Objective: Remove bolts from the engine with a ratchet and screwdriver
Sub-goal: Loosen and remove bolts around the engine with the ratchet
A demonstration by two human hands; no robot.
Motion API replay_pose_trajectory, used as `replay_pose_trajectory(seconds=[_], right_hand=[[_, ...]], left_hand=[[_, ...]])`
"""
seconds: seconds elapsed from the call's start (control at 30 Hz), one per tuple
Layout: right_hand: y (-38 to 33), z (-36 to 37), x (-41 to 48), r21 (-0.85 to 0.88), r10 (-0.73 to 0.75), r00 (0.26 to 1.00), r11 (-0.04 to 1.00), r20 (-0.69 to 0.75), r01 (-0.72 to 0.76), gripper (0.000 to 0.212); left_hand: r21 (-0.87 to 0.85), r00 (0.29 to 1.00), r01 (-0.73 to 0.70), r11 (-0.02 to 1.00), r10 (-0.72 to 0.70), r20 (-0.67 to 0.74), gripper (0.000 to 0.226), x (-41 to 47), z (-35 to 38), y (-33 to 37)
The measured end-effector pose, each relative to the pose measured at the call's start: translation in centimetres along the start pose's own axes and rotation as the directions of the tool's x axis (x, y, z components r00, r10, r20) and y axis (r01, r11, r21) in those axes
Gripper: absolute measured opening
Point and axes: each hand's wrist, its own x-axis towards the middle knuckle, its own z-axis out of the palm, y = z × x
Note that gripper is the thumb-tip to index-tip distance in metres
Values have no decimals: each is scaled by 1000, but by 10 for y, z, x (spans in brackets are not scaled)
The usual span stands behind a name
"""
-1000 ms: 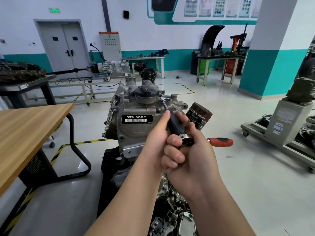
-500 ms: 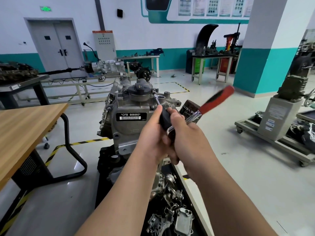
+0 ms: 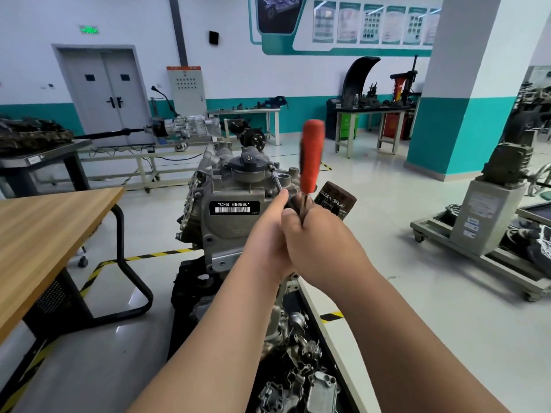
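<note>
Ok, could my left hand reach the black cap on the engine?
Probably yes: the black cap sits bare just beyond the left hand, though that hand grips the screwdriver and must let go.

Grey engine (image 3: 226, 231): upright, label CFB 666660 on front. Steel screwdriver (image 3: 277, 181): shaft slanted onto engine top, right side. Red-handled ratchet (image 3: 311, 156): handle upright, above engine right edge.
</note>
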Motion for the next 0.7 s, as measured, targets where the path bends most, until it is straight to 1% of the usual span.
replay_pose_trajectory(seconds=[0.03, 0.07, 0.13, 0.2, 0.27, 0.33, 0.4, 0.47, 0.5, 0.53, 0.57, 0.6, 0.63, 0.7], right_hand=[[1, 2, 0, 162, 32, 999, 986, 9, -33, 33], [1, 5, 0, 310, 74, 997, 948, 7, -73, 31], [2, 8, -1, 533, 179, 984, 831, 13, -158, 34], [3, 11, -2, 676, 246, 967, 702, 65, -225, 40], [2, 13, -4, 787, 282, 947, 546, 152, -289, 40], [1, 13, -5, 878, 277, 924, 329, 263, -349, 31], [1, 13, -6, 919, 193, 906, 45, 376, -391, 23], [3, 12, -5, 863, 86, 878, -253, 471, -438, 20], [4, 11, -5, 805, 42, 859, -372, 511, -461, 21], [5, 10, -5, 758, 14, 846, -452, 533, -470, 23], [5, 9, -6, 738, 7, 844, -489, 537, -465, 23], [5, 9, -6, 742, 17, 849, -494, 528, -452, 20], [4, 10, -5, 764, 38, 856, -473, 516, -439, 21], [2, 11, -5, 834, 108, 870, -362, 481, -416, 24]], left_hand=[[-21, 1000, -11, 1000, 11, -14, 48, 0, 0, 1], [-49, 999, -28, 998, 27, -24, 46, 0, 0, 1], [-69, 998, -53, 996, 53, -16, 46, -1, -2, 1], [-27, 998, -61, 998, 61, -10, 49, -1, -5, 0], [56, 999, -47, 997, 48, -9, 53, -2, -9, -2], [160, 1000, 29, 987, -29, -6, 54, -5, -11, -1], [169, 996, 87, 982, -92, 20, 51, -8, -10, 1], [90, 994, 86, 992, -91, 59, 48, -9, -5, 4], [47, 993, 77, 996, -81, 81, 47, -9, -2, 4], [13, 993, 71, 997, -72, 95, 46, -10, 1, 3], [-12, 994, 61, 998, -60, 96, 44, -9, 3, 3], [-9, 996, 36, 999, -35, 85, 43, -7, 4, 2], [9, 997, 10, 1000, -10, 71, 42, -5, 4, 1], [77, 1000, -16, 997, 15, 21, 41, -2, 3, 0]])
